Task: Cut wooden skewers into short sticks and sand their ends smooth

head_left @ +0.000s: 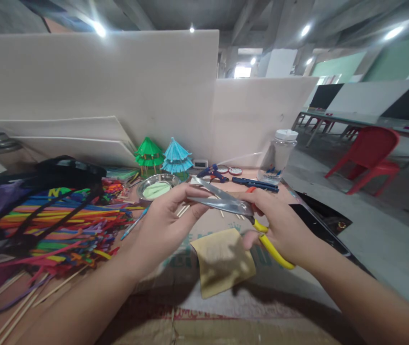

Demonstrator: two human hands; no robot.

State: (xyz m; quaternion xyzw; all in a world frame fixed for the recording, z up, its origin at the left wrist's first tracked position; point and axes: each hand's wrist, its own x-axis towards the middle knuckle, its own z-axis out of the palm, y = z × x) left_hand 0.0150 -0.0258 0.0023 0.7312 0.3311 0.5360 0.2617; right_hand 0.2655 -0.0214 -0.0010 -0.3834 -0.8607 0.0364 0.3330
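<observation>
My right hand [278, 223] is wrapped round the yellow handles of a pair of scissors [222, 203]. Their blades are parted and point left, toward my left hand [168, 215]. The fingers of my left hand are bent in a pinch around the blade tips; what lies between them is too small to make out. Below the scissors, a yellow square of paper [222, 261] rests on the printed cardboard [176, 306]. Several short wooden sticks [183, 210] lie partly hidden behind the hands.
Behind stand a green paper umbrella model [148, 155], a blue one [176, 155], a metal bowl [142, 189], a glue gun [210, 170] and a clear bottle [278, 155]. Colourful strips [78, 220] heap up at left. A dark tablet-like slab [319, 230] lies right.
</observation>
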